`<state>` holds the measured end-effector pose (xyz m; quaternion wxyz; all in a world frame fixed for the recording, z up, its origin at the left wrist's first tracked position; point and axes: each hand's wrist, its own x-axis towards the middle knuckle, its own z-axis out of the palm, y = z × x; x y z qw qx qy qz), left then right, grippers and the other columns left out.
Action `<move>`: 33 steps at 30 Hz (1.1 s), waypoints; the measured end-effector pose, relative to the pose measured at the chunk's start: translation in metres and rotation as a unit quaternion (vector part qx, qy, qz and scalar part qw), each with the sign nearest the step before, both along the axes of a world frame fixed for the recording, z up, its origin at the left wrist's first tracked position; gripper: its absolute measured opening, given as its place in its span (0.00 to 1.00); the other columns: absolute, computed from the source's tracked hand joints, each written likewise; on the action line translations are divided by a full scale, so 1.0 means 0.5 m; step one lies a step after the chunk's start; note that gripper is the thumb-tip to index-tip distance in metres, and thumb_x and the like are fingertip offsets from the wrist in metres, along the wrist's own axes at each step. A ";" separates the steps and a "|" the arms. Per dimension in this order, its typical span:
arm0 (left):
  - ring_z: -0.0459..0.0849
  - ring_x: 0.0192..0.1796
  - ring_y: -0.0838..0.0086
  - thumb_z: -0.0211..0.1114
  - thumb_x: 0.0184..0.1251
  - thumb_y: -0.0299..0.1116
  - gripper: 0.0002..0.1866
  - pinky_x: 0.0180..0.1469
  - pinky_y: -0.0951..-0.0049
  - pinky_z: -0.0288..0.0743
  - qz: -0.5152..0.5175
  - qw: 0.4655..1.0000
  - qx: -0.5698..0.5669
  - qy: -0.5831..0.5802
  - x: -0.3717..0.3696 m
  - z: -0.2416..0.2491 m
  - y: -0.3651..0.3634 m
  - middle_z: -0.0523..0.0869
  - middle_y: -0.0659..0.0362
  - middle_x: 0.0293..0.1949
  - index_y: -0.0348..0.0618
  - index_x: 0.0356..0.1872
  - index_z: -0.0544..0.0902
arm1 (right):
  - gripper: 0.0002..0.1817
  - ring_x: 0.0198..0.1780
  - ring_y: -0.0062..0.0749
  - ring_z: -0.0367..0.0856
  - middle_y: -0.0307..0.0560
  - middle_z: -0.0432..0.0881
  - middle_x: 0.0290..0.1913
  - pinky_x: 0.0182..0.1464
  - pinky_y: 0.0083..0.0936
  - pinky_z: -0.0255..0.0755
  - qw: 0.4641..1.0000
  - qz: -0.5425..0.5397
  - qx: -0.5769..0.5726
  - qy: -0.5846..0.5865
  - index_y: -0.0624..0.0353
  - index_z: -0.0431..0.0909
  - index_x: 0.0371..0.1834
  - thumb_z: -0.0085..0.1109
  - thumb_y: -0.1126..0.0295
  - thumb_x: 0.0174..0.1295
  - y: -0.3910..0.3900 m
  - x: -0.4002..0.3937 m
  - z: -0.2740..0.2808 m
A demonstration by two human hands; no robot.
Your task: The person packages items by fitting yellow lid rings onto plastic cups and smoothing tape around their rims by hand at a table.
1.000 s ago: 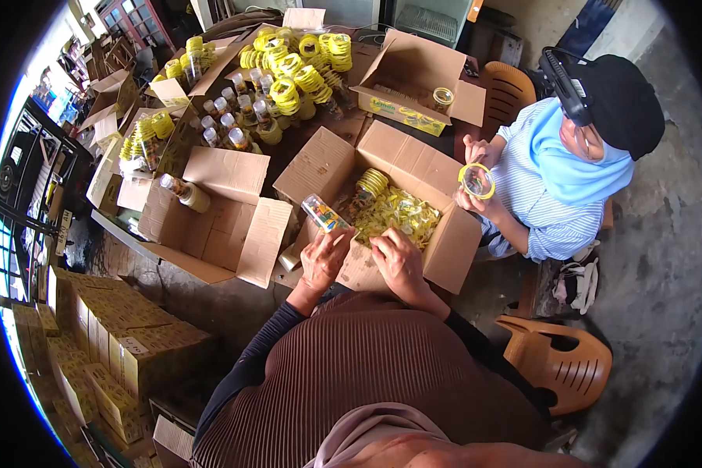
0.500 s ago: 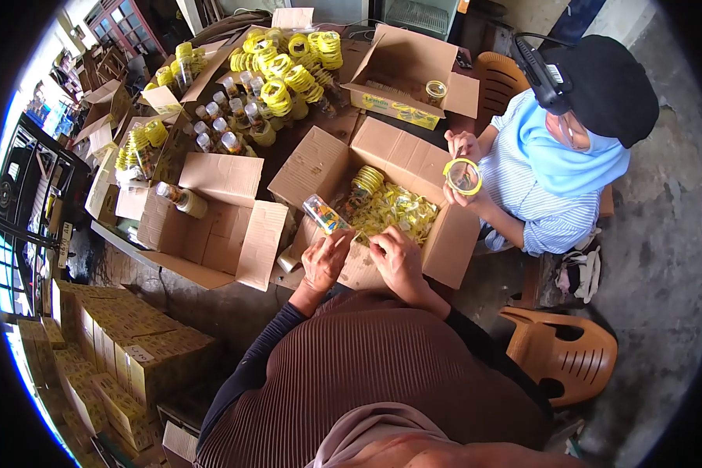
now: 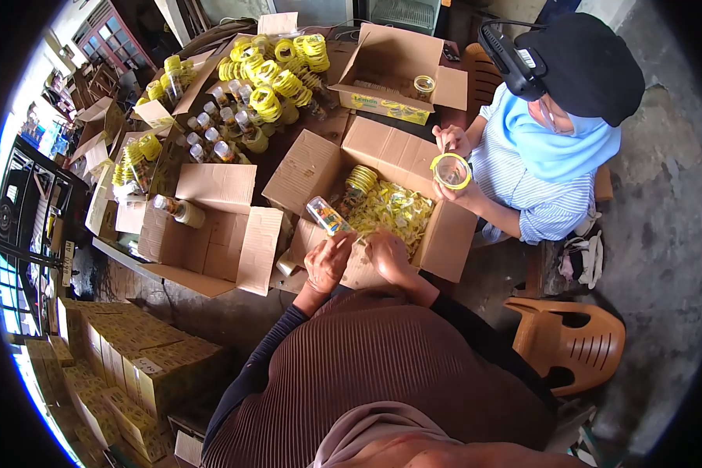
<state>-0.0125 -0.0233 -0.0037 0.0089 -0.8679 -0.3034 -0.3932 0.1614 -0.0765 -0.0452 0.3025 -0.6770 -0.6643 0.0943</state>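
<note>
My left hand (image 3: 327,264) is wrapped round the lower end of a clear plastic jar (image 3: 327,216) with colourful contents. The jar tilts up and away to the left, over the near edge of an open cardboard box (image 3: 450,242). Beside its lower end is my right hand (image 3: 387,254), fingers drawn together and slightly blurred; what they pinch, if anything, I cannot make out. Crumpled yellow plastic pieces (image 3: 402,214) fill the box's right part. A stack of yellow-rimmed rings (image 3: 360,181) lies at its far left corner.
Opposite right, a co-worker in a striped shirt (image 3: 550,187) holds a round yellow-rimmed clear container (image 3: 451,171). Another open box (image 3: 210,242) stands left, with a jar (image 3: 181,210) inside. Behind are yellow ring stacks (image 3: 269,74) and several capped jars (image 3: 222,148). An orange chair (image 3: 577,343) is right.
My right hand has moved left, closer to my left hand and the jar's lower end. The co-worker's container appears lower in tilt, and the whole view has shifted slightly.
</note>
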 end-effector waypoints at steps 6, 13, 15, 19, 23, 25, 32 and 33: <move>0.83 0.25 0.73 0.68 0.62 0.28 0.09 0.28 0.72 0.77 0.057 0.973 -0.161 -0.154 0.001 0.000 0.025 0.84 0.63 0.40 0.49 0.43 0.88 | 0.05 0.34 0.49 0.83 0.53 0.83 0.30 0.36 0.39 0.74 0.990 0.051 -0.095 0.093 0.60 0.79 0.32 0.63 0.74 0.54 -0.004 0.028 -0.017; 0.79 0.24 0.83 0.69 0.64 0.26 0.07 0.24 0.80 0.73 0.030 0.888 -0.381 -0.257 0.000 -0.018 0.041 0.83 0.61 0.40 0.35 0.42 0.87 | 0.06 0.32 0.52 0.80 0.54 0.79 0.28 0.37 0.43 0.73 0.991 0.030 -0.048 0.122 0.60 0.78 0.30 0.66 0.76 0.51 -0.030 0.035 -0.023; 0.80 0.26 0.85 0.68 0.66 0.26 0.07 0.24 0.81 0.73 0.018 0.857 -0.426 -0.288 0.000 -0.022 0.043 0.83 0.62 0.39 0.32 0.40 0.86 | 0.07 0.34 0.52 0.80 0.54 0.79 0.29 0.38 0.42 0.72 0.999 0.040 0.036 0.007 0.60 0.78 0.31 0.68 0.74 0.51 -0.028 0.043 -0.028; 0.80 0.27 0.86 0.68 0.67 0.26 0.07 0.25 0.83 0.73 -0.034 0.823 -0.470 -0.318 -0.006 -0.035 0.056 0.83 0.62 0.39 0.31 0.40 0.86 | 0.08 0.31 0.43 0.80 0.52 0.80 0.29 0.35 0.32 0.72 0.995 0.030 0.090 0.027 0.61 0.80 0.35 0.67 0.71 0.55 -0.015 0.046 -0.025; 0.81 0.28 0.86 0.67 0.67 0.26 0.07 0.25 0.83 0.73 -0.066 0.840 -0.476 -0.253 -0.001 -0.016 0.051 0.83 0.61 0.40 0.32 0.41 0.85 | 0.12 0.35 0.31 0.80 0.48 0.84 0.35 0.38 0.28 0.71 0.942 -0.002 -0.036 0.334 0.62 0.82 0.44 0.60 0.64 0.69 0.011 0.036 0.053; 0.82 0.30 0.82 0.68 0.65 0.26 0.07 0.28 0.80 0.74 -0.073 0.854 -0.455 -0.241 0.010 -0.019 0.052 0.85 0.59 0.38 0.33 0.39 0.86 | 0.12 0.36 0.20 0.77 0.40 0.83 0.34 0.38 0.22 0.71 0.881 0.040 -0.086 0.463 0.64 0.82 0.44 0.60 0.64 0.70 0.018 0.039 0.072; 0.84 0.31 0.72 0.70 0.63 0.30 0.08 0.33 0.71 0.76 -0.025 0.870 -0.431 -0.236 0.038 0.003 0.039 0.86 0.54 0.35 0.33 0.35 0.86 | 0.07 0.34 0.17 0.76 0.40 0.83 0.34 0.37 0.20 0.72 0.896 -0.016 0.012 0.444 0.64 0.81 0.40 0.63 0.70 0.67 0.032 0.028 0.039; 0.84 0.31 0.72 0.70 0.63 0.30 0.08 0.33 0.71 0.76 -0.025 0.871 -0.431 -0.237 0.039 -0.005 0.040 0.86 0.54 0.35 0.33 0.35 0.86 | 0.07 0.34 0.17 0.76 0.40 0.83 0.34 0.37 0.20 0.72 0.896 -0.016 0.012 0.444 0.64 0.81 0.40 0.63 0.70 0.67 0.029 0.024 0.048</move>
